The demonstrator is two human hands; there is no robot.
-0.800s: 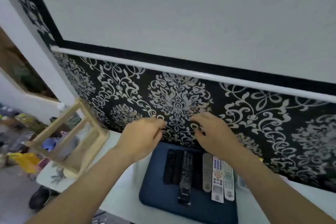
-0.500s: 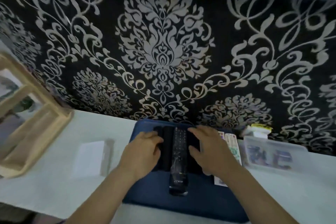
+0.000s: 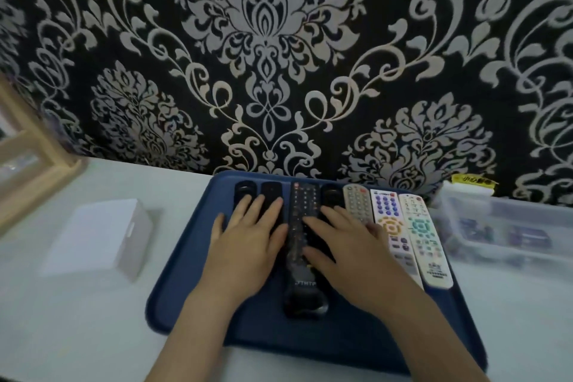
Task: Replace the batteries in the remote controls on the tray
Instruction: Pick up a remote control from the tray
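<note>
Lying flat with fingers spread, the left hand (image 3: 248, 245) rests on two short black remotes (image 3: 271, 195) on the blue tray (image 3: 179, 295). The right hand (image 3: 350, 248) lies flat too, its fingers across the long black remote (image 3: 304, 257) between the hands. Neither hand grips anything. Three pale remotes (image 3: 415, 232) lie side by side just right of the right hand. The hands hide most of the short black remotes. A clear box (image 3: 508, 226) beside the tray looks blurry.

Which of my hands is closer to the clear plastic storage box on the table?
Right. The right hand lies on the remotes, nearer the clear plastic storage box; the left hand rests farther left on the blue tray.
</note>
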